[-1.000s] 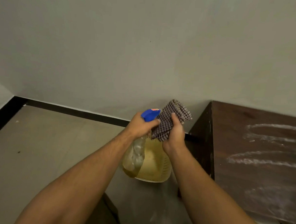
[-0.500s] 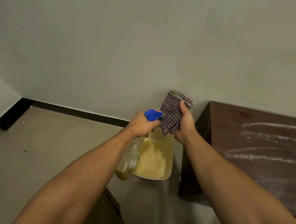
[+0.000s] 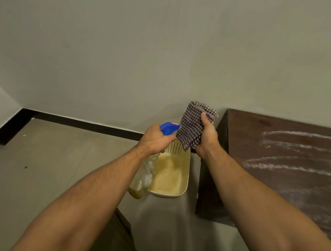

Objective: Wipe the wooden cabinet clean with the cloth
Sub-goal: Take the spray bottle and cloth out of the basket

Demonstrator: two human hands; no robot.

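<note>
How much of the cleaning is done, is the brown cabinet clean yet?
Not yet. Done: both tools are picked up. In hand: the left hand grips the spray bottle, its blue nozzle pointing at the checked cloth gripped by the right hand. Left: the wooden cabinet top shows white streaks, and the cloth is not touching it, so the wiping remains.

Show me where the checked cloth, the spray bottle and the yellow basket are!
checked cloth (image 3: 191, 131), head view, middle of the bunched fabric.
spray bottle (image 3: 169, 128), head view, its blue trigger head.
yellow basket (image 3: 185, 166), head view, its perforated right wall.
</note>
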